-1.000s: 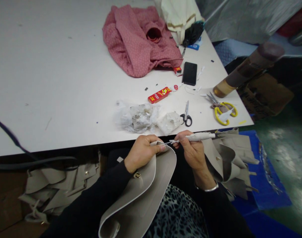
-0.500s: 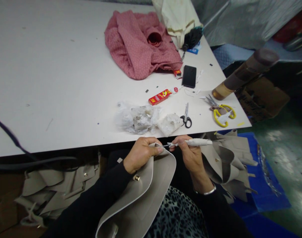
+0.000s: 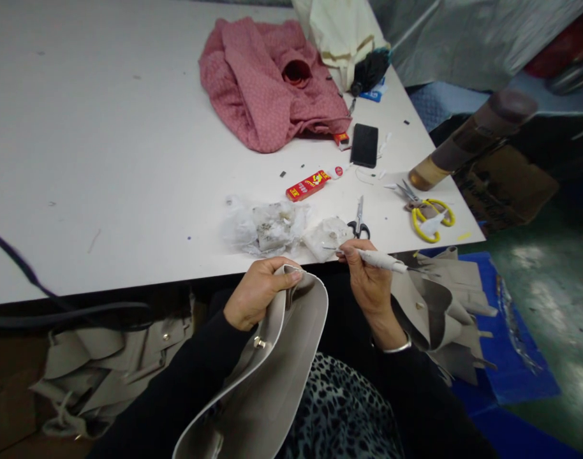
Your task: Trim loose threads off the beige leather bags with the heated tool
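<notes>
My left hand [image 3: 260, 290] pinches the upper corner of a beige bag piece [image 3: 294, 338] with a small gold clasp, held over my lap below the table edge. My right hand [image 3: 370, 277] is closed around a thin pointed tool wrapped in white [image 3: 381, 260]. Its fine tip points left, over a crumpled clear plastic bag [image 3: 326, 238] on the table, apart from the beige piece. Beside that lies another plastic bag with greyish contents [image 3: 275, 228]. Just beyond my right fingers are small black-handled scissors [image 3: 360, 220].
On the white table [image 3: 104, 140] lie a red box [image 3: 308, 185], a black phone [image 3: 365, 145], yellow-handled scissors [image 3: 430, 220] and a pink cloth [image 3: 267, 83]. A tall bottle [image 3: 468, 143] stands near the right edge. Beige pieces are piled at lower left [image 3: 114, 363] and right [image 3: 430, 312].
My right hand has lifted the tool's tip away from the bag piece's edge, up toward the plastic bag. My left hand and the beige piece have shifted slightly left.
</notes>
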Motion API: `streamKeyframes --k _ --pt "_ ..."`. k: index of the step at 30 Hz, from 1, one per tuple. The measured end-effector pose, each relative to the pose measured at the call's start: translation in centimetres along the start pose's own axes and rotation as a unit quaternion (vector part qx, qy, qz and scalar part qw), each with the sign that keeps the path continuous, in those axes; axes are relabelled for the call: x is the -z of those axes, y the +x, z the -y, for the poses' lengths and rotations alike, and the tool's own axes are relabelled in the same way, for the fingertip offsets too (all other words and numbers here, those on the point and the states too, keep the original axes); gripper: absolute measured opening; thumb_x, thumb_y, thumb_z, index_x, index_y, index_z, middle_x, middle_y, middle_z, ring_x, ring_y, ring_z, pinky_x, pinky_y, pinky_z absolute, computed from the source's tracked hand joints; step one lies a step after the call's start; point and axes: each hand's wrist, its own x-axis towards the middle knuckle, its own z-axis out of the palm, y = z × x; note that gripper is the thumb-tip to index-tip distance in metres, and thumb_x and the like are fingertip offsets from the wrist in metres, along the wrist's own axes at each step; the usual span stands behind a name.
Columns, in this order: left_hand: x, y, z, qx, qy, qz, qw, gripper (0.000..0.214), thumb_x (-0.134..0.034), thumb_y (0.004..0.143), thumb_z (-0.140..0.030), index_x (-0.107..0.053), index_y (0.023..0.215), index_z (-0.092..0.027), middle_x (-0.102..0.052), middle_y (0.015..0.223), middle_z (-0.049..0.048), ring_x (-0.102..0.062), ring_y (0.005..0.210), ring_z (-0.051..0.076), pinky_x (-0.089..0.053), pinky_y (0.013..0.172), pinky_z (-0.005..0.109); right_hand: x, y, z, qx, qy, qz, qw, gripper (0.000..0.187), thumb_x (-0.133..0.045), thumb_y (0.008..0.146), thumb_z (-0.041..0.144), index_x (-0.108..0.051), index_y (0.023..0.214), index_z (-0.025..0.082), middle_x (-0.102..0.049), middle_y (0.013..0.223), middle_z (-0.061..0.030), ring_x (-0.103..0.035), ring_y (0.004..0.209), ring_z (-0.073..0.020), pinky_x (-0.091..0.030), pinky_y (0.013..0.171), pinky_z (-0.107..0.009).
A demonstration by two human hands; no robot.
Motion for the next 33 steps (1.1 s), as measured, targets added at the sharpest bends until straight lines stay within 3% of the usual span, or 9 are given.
streamKeyframes --k 4,7,11,14,16,33 --pt "0.3 0.1 0.2 0.020 -0.025 0.011 0.999 0.032 -0.091 0.067 -0.034 -0.072 0.082 -0.014 -0.071 0.072 0.0030 -0.062 0.062 0.014 -0.048 0.061 0.026 0.3 -0.1 0.3 0.097 -0.086 0.051 0.990 0.021 -0.060 0.107 0.038 -0.071 0.096 0.024 -0.073 0.088 -0.0047 -0.068 0.083 -0.0211 -0.052 0.080 -0.037" --pt "0.4 0.1 0.4 0.028 -0.034 0.018 0.999 0.033 -0.092 0.067 -0.034 -0.072 0.081 -0.013 -0.071 0.071 0.0031 -0.062 0.061 0.013 -0.048 0.060 0.025 0.6 -0.3 0.6 0.124 -0.096 0.036 0.987 0.017 -0.062 0.106 0.034 -0.072 0.096 0.024 -0.074 0.088 -0.0043 -0.068 0.083 -0.0210 -0.052 0.079 -0.036" --pt "0.5 0.1 0.5 0.033 -0.030 0.030 0.999 0.034 -0.093 0.069 -0.036 -0.073 0.082 -0.012 -0.071 0.071 0.0037 -0.061 0.061 0.013 -0.049 0.061 0.025 0.7 -0.6 1.5 0.033 0.026 -0.002 0.999 0.017 -0.062 0.105 0.035 -0.071 0.096 0.025 -0.072 0.085 -0.0018 -0.068 0.079 -0.0190 -0.055 0.077 -0.035" --pt "0.6 0.1 0.5 0.042 -0.032 0.038 0.998 0.036 -0.095 0.066 -0.036 -0.074 0.083 -0.012 -0.071 0.072 0.0036 -0.061 0.060 0.012 -0.049 0.061 0.025 0.5 -0.8 2.2 -0.080 0.161 0.032 0.983 0.027 -0.059 0.106 0.041 -0.071 0.091 0.023 -0.069 0.075 0.0003 -0.067 0.067 -0.0161 -0.056 0.063 -0.029" --pt "0.6 0.2 0.6 0.048 -0.036 0.042 0.997 0.036 -0.096 0.065 -0.035 -0.075 0.083 -0.011 -0.072 0.073 0.0035 -0.061 0.061 0.012 -0.049 0.062 0.025 0.3 -0.8 2.5 -0.113 0.199 0.060 0.972 0.031 -0.061 0.105 0.045 -0.071 0.086 0.021 -0.068 0.071 0.0004 -0.066 0.063 -0.0150 -0.055 0.058 -0.027" --pt "0.0 -0.2 0.9 0.046 -0.049 0.052 0.996 0.037 -0.094 0.067 -0.038 -0.072 0.082 -0.012 -0.069 0.071 0.0017 -0.058 0.060 0.011 -0.046 0.061 0.023 0.2 -0.8 2.5 -0.077 0.157 0.142 0.974 0.027 -0.061 0.106 0.039 -0.070 0.088 0.021 -0.067 0.072 0.0017 -0.064 0.066 -0.0127 -0.052 0.064 -0.026"
